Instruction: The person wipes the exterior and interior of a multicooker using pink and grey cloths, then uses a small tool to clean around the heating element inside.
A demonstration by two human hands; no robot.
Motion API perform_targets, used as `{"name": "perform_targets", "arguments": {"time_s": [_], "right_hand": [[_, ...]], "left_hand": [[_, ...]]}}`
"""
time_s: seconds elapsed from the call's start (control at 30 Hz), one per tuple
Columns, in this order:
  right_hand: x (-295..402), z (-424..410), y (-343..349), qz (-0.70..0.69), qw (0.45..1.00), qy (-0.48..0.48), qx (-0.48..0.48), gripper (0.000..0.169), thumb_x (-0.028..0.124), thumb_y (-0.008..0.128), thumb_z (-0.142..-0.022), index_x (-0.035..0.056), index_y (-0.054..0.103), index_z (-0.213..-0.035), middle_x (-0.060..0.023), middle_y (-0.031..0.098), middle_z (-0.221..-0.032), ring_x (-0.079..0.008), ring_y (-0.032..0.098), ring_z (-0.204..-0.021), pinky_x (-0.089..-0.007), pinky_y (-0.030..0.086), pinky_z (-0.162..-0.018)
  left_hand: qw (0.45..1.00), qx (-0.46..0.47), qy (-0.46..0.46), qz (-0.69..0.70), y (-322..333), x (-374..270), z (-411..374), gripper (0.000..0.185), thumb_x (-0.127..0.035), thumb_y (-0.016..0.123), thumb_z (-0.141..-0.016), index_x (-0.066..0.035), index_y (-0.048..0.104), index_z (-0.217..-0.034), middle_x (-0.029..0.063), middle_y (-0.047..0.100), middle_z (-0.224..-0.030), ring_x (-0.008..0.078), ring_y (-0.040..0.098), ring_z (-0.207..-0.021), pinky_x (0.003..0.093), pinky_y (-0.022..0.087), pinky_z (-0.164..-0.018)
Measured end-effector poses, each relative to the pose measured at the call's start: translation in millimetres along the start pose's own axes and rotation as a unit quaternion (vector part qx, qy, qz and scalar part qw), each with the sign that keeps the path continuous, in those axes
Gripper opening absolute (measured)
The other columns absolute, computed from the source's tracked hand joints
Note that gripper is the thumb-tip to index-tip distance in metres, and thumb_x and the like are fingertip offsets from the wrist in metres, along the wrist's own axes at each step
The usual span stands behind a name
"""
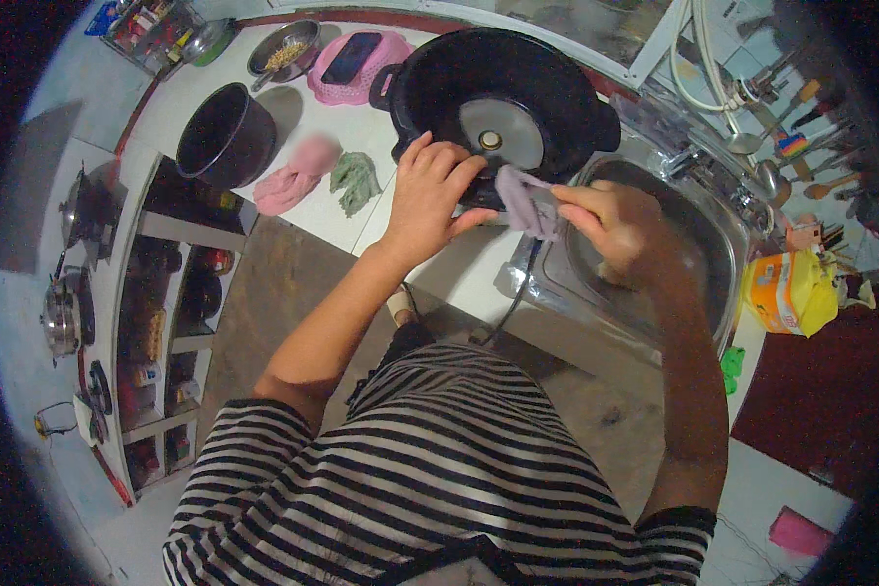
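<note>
My right hand [608,223] pinches a light purple cloth [524,205] between thumb and fingers, and the cloth hangs at the front of a large black cooker body [557,80]. Inside that body a round grey heating plate [516,132] with a central knob shows. My left hand [436,190] rests at the cooker's near left edge, fingers bent and thumb apart, holding nothing that I can see. Left of it a green cloth [355,183] and a pink cloth [289,187] lie on the white counter. A dark inner pot [227,139] stands tilted in view farther left.
A steel sink [736,293] lies to the right, with a yellow-orange package [795,293] beyond it. Behind the pot are a metal bowl [300,33] of grains and a pink basket [392,51] bearing a phone [351,58]. A black cord [520,289] hangs over the counter's front edge.
</note>
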State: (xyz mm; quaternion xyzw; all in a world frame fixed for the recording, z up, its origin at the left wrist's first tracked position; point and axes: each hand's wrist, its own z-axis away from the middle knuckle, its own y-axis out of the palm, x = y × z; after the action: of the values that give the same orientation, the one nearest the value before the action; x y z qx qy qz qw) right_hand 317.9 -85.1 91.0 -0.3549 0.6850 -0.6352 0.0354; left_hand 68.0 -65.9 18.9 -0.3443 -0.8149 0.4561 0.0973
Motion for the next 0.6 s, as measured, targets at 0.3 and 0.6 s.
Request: {"name": "perform_targets", "arguments": {"time_s": [0.3,0.6], "right_hand": [[-32.2,16.8,-2.0,0.011,0.998,-0.042,-0.05,0.023,0.015,0.06,-0.081,0.0082,0.063,-0.103,-0.01,0.06,-0.076,-0.0233,0.058,-0.066,-0.0325,0.045,-0.061],[-16.9,23.5,9.2,0.019,0.997,0.058,-0.055,0.024,0.013,0.062,-0.08,0.008,0.063,-0.103,-0.0102,0.059,-0.074,-0.0213,0.055,-0.061,-0.0309,0.044,-0.058]], "left_hand": [[1.0,-0.005,-0.006,0.017,-0.2,-3.3,-2.0,0.058,-0.043,0.066,-0.063,-0.009,0.053,-0.108,0.007,0.052,-0.098,0.0258,0.047,-0.104,0.0444,0.026,-0.102],[0.999,-0.005,-0.022,0.032,-3.9,-5.0,-1.1,0.055,-0.043,0.067,-0.064,-0.009,0.055,-0.106,0.0076,0.052,-0.098,0.0261,0.046,-0.104,0.0441,0.025,-0.103]]}}
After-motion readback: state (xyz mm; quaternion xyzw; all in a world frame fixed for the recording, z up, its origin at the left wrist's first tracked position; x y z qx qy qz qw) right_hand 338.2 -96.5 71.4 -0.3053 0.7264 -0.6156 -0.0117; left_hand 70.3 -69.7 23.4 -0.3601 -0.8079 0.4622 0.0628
